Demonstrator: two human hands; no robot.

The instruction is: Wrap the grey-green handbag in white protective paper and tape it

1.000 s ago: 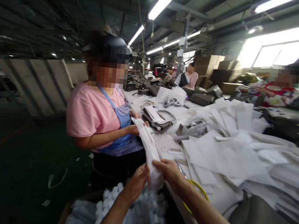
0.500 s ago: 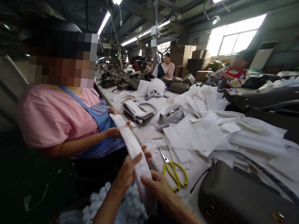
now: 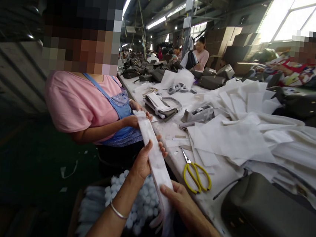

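Observation:
A long white padded strip [image 3: 154,155] stretches between me and a person in a pink shirt [image 3: 78,103]. My left hand [image 3: 144,162] is closed round the strip near its middle. My right hand [image 3: 179,204] pinches it lower down, by its near end. The other person's hands [image 3: 135,120] hold the far end at the table's edge. Below my hands sits a box of white foam balls [image 3: 135,205].
Yellow-handled scissors [image 3: 196,174] lie on the white table [image 3: 173,131] just right of the strip. A dark grey handbag [image 3: 271,219] sits at the near right, white sheets [image 3: 236,141] are piled behind it. More bags and other workers are farther along the table.
The view has swung down and right. My left hand slid up the strip and my right hand moved down toward its near end. The other person still holds the far end.

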